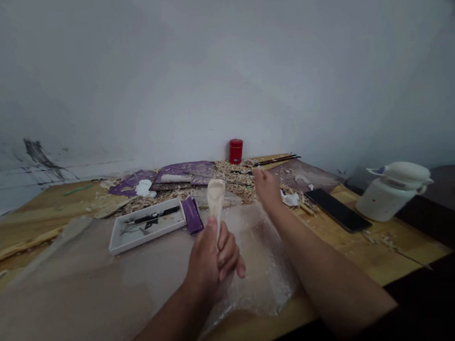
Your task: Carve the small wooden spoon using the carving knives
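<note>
Head view, single frame. Item one: left hand [210,262], fingers wrapped in a fist around the handle of a pale carved wooden spoon [216,203], whose bowl stands upright above the fist. Item two: right hand [267,190], well apart from the left and reaching forward over a heap of wood shavings [232,179]; whether it is closed on anything cannot be told from this view. Nearest to it lie a pair of slender dark sticks [276,160], beyond the fingers.

Under both hands: a crumpled clear plastic sheet [261,258], spread over a wooden tabletop [381,247], with a grey sheet [61,275] to its left. Just left of the spoon: a white rectangular tray [113,245] holding a black-handled knife [154,215] and other small metal tools, with a folded purple packet [192,215] just beside it. Behind the tray: purple paper sheets [183,170], partly buried in the shavings. At the far edge, against a white wall [218,60]: a red cylindrical tin [236,151], upright. Right of the right hand: a black flat slab, possibly a phone or tablet [337,209], lying on the tabletop. Further right: a white lidded ceramic jug [391,192], tilted on its side near the table edge.
</note>
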`<state>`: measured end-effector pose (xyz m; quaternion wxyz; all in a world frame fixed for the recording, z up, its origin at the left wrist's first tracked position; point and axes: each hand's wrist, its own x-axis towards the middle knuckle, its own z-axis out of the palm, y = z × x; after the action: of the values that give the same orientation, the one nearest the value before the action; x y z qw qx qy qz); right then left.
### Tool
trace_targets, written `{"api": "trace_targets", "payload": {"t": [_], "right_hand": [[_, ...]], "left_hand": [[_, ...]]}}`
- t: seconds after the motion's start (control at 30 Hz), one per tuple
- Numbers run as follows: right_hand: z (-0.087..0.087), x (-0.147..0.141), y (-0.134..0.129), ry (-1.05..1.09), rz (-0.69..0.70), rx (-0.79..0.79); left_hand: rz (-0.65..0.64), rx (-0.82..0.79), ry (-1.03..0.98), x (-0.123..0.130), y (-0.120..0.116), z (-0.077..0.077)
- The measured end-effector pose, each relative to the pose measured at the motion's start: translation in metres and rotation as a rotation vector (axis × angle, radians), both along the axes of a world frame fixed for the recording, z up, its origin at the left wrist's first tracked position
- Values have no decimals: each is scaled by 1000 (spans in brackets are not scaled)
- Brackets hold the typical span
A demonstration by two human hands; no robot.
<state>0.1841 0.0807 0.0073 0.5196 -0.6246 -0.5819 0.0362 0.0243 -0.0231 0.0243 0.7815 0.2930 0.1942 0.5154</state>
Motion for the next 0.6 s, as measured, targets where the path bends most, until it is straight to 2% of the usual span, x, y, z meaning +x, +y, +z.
{"api": "trace_targets", "payload": {"t": [0.1,0.2,0.27,0.37,0.6], "right_hand": [[3,9,3,134,31,110],[-2,-11,-6,152,263,127],[-6,-28,-13,183,409,108],[-8,-40,-21,245,555,58],[-2,-41,-33,413,753,1]], "left_hand": [[-56,15,11,1,-2,-1],[-88,17,-3,-2,2,-2],[-83,17,-13,-4,5,-2],[-83,19,-1,-5,6,0],[-93,56,40,-5,6,0]]}}
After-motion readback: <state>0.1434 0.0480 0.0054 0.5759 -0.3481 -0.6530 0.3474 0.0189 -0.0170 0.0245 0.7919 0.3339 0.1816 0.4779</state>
